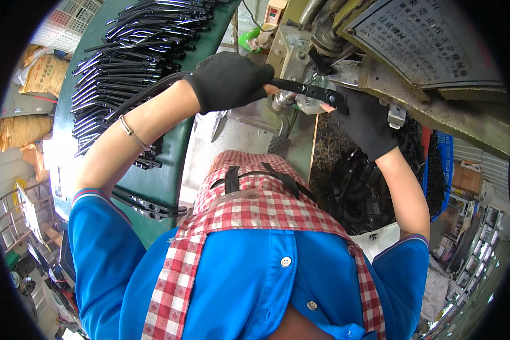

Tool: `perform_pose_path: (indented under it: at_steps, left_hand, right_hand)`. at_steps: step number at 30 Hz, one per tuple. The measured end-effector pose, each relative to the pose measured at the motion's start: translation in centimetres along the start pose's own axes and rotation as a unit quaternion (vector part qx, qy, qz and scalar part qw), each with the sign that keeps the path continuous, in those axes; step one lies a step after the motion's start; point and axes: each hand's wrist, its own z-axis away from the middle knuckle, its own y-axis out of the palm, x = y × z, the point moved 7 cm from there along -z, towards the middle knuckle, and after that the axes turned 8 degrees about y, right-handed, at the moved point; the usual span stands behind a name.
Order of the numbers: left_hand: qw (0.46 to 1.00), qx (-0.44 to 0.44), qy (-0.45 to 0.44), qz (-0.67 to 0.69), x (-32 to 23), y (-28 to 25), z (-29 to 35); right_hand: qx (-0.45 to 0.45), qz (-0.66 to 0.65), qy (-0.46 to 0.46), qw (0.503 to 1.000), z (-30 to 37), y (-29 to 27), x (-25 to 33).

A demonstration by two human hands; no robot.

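Observation:
Both my hands wear black gloves with bare fingertips showing. My left hand (232, 82) is closed round a long, glossy black metal arm (289, 85), whose thin tail runs back beside my left forearm. At its other end, a flat piece with holes, my right hand (371, 122) grips it between thumb and fingers. The joined end sits in front of the machine's greasy metal tooling (294, 59). On the green table (173, 187) to my left lie many similar black arms (133, 62) in overlapping rows.
A heavy machine body with a metal plate (413, 39) overhangs the right. Below my right hand is a heap of black parts (357, 187), with a blue crate (445, 170) beyond it. Sacks (42, 73) and a white basket (68, 25) stand past the table at left.

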Motion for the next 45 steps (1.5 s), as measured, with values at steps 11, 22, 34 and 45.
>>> perform_pose_path:
  at_steps: [11,22,34,45]
  left_hand:
    - [0.999,0.033,0.027,-0.022,2.8,0.7,-1.8]
    - [0.993,0.090,0.058,-0.057,4.2,4.6,-2.0]
    - [0.998,-0.007,0.002,-0.063,5.4,3.6,-1.7]
    - [1.000,-0.012,0.020,-0.008,5.9,3.4,-0.9]
  right_hand:
    - [0.105,-0.027,0.080,0.991,-1.8,1.1,-0.7]
    - [0.065,0.028,0.066,0.995,-1.8,6.3,-4.3]
    - [-0.130,-0.143,-0.057,0.980,5.4,4.6,4.7]
    - [-0.065,0.015,0.131,0.989,-3.5,17.0,-11.6]
